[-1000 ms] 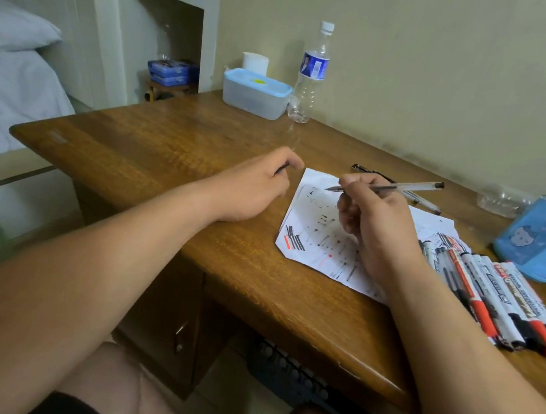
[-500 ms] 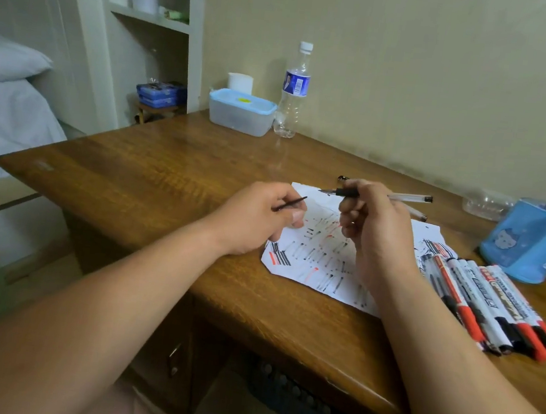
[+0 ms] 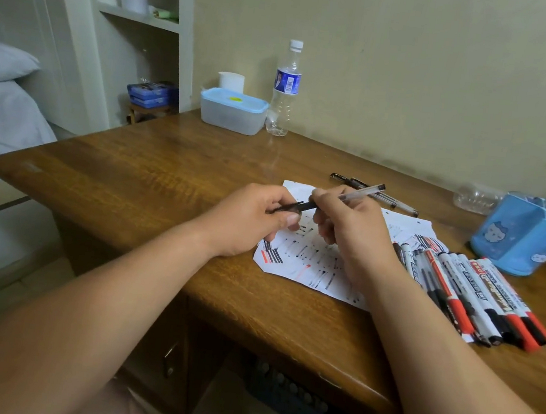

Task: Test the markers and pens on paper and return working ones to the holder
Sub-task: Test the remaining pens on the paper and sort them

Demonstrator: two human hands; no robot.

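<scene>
Step in hand, as I judge it: capping a tested pen; I am bringing the black cap (image 3: 290, 206) onto the tip of the clear pen (image 3: 365, 191) above the scribbled paper (image 3: 296, 257); cap and tip seem to be meeting between my hands.
Left hand (image 3: 253, 221): fingers curled, thumb and forefinger pinching the cap.
Right hand (image 3: 354, 229): fingers curled round the pen's barrel; its back end is pointing away toward the wall.
Next move, I am judging: pressing the cap home in line with the barrel, then carrying the pen right to the blue holder (image 3: 520, 235), which is standing well apart at the far right of the counter (image 3: 132, 173).
Row of markers (image 3: 479, 291): lying between, just right of my right wrist.
</scene>
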